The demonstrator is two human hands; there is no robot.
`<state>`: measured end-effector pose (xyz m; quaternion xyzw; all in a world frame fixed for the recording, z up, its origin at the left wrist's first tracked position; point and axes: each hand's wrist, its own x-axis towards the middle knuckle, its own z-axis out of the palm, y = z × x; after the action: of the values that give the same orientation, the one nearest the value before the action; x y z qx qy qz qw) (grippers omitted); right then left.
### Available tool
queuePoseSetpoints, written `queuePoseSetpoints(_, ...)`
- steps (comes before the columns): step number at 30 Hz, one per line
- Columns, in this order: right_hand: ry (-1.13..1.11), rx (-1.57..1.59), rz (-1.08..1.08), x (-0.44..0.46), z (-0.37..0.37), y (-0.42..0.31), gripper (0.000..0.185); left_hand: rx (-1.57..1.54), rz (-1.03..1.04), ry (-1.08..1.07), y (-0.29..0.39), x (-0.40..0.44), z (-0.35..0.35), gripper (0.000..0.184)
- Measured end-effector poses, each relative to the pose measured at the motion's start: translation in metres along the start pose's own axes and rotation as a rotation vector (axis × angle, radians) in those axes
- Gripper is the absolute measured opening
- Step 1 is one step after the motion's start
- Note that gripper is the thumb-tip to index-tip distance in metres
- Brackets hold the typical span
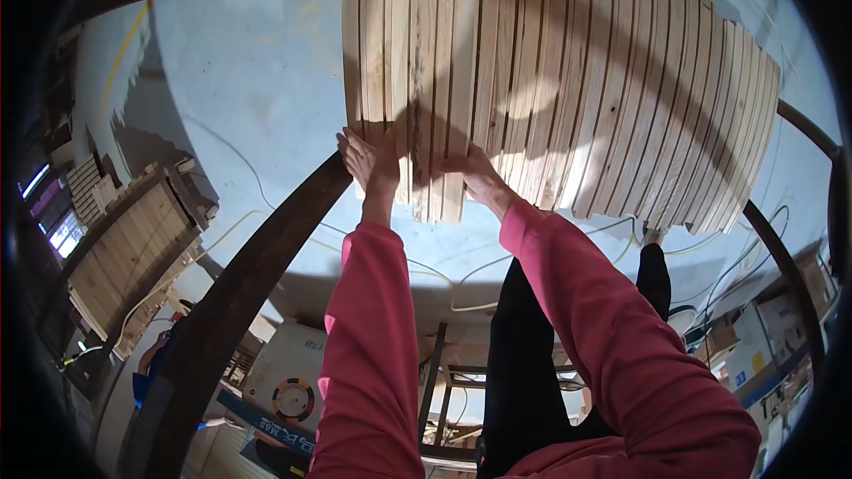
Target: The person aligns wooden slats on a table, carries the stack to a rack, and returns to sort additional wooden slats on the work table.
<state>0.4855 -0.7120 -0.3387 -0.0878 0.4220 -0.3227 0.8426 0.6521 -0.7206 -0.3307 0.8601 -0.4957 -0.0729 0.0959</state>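
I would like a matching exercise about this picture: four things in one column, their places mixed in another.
1. Narrow pale wooden strips
2. Bare left hand
3. Bare right hand
4. Brown rectangular wooden boards

A. Picture's far left
B. At the row's left edge
C. Side by side, upper picture
D. At near ends, right of the other hand

Pairs: 1-C; 2-B; 3-D; 4-A

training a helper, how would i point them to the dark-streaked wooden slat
Find the big row of pale wooden slats. Toward its near edge, between the left hand and right hand, runs the dark-streaked slat, more darkly marked than its neighbours.
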Motion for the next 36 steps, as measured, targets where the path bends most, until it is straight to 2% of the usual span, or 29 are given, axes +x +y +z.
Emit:
queuePoseSetpoints(4, -0.069, -0.107, 0.064, -0.047, -0.017, -0.045, 0.044, -0.229, 0.215, 0.096, 0.049, -0.016, -0.036, 0.053)
queuePoseSetpoints(6, -0.046, -0.096, 0.061, -0.087, -0.025, -0.067, 0.044, -0.845, 0.092, -0.204, 0.092, -0.035, -0.052, 0.056)
queuePoseSetpoints(7, 0.012, -0.193, 0.080, -0.107, -0.026, -0.078, 0.047, -0.854, 0.100, -0.208, 0.106, -0.040, -0.056, 0.056)
queuePoseSetpoints(9, 0.001, -0.197, 0.133, -0.153, -0.054, -0.080, 0.050, -1.556, -0.232, -1.042, 0.137, -0.053, -0.062, 0.054)
queuePoseSetpoints(11, -0.001, -0.219, 0.123, -0.205, -0.071, -0.095, 0.053, -1.344, -0.637, -1.134, 0.160, -0.088, -0.050, 0.047)
queuePoseSetpoints(12, 0.023, -0.212, 0.106, -0.223, -0.089, -0.110, 0.053, -1.338, -0.621, -1.165, 0.180, -0.105, -0.053, 0.047)
queuePoseSetpoints(14, -0.132, -0.338, 0.164, -0.265, -0.127, -0.132, 0.062, -1.445, -0.546, -1.261, 0.223, -0.143, -0.066, 0.043)
queuePoseSetpoints(15, -0.099, -0.325, 0.147, -0.284, -0.142, -0.138, 0.062, -1.433, -0.533, -1.303, 0.248, -0.161, -0.068, 0.043)
queuePoseSetpoints(19, 0.270, -0.315, -0.201, -0.359, -0.194, -0.159, 0.076, -1.452, -0.366, -1.130, 0.358, -0.237, -0.067, 0.036)
queuePoseSetpoints(20, 0.298, -0.308, -0.211, -0.376, -0.205, -0.168, 0.076, -1.448, -0.358, -1.163, 0.381, -0.255, -0.061, 0.036)
queuePoseSetpoints(24, 0.908, -1.151, -0.613, -0.441, -0.246, -0.214, 0.089, -1.397, -0.307, -1.358, 0.477, -0.316, -0.030, 0.033)
queuePoseSetpoints(27, 1.080, -1.290, -0.509, -0.467, -0.295, -0.238, 0.088, -1.399, -0.280, -1.381, 0.541, -0.355, -0.012, 0.029)
queuePoseSetpoints(29, 1.216, -1.425, -0.397, -0.476, -0.325, -0.254, 0.088, -1.437, -0.278, -1.479, 0.576, -0.379, 0.008, 0.024)
queuePoseSetpoints(30, 1.213, -1.427, -0.397, -0.479, -0.340, -0.262, 0.088, -1.439, -0.281, -1.476, 0.591, -0.387, 0.018, 0.024)
queuePoseSetpoints(34, 1.298, -1.257, -0.397, -0.481, -0.395, -0.302, 0.082, -1.314, -0.289, -1.576, 0.649, -0.409, 0.051, 0.046)
queuePoseSetpoints(36, 1.211, -0.968, -0.434, -0.475, -0.426, -0.321, 0.073, -1.335, -0.220, -1.491, 0.667, -0.413, 0.067, 0.053)
